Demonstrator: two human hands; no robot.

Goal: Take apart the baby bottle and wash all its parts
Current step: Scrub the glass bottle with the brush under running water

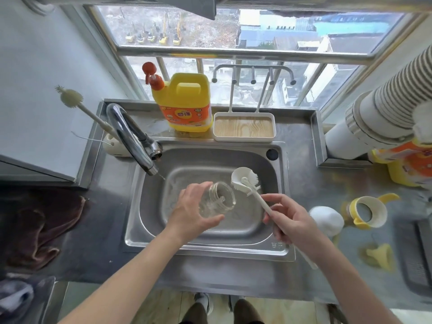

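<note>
- Two hands work over the sink [210, 250], both forearms reaching in from the bottom of the frame.
- Left hand [194, 211] holds one clear bottle body [219, 201], fingers over the top and thumb beneath its base.
- Right hand [289, 220] is curled around the handle of one white brush [259, 202]. The bristle head sits just beside the bottle's mouth; whether they touch I cannot tell.
- Bottle body lies tilted in the middle of the frame, above the basin, its long axis running lower left to upper right, open mouth toward the brush head.
- Brush handle slants the other way — head at upper left, tail at lower right.
- On the tabletop at right lie one white cap [327, 220], one yellow collar [367, 212] and one small yellow piece [379, 254].
- Two detergent jugs — one [187, 104] behind the sink, one [406, 160] at the right edge.
</note>
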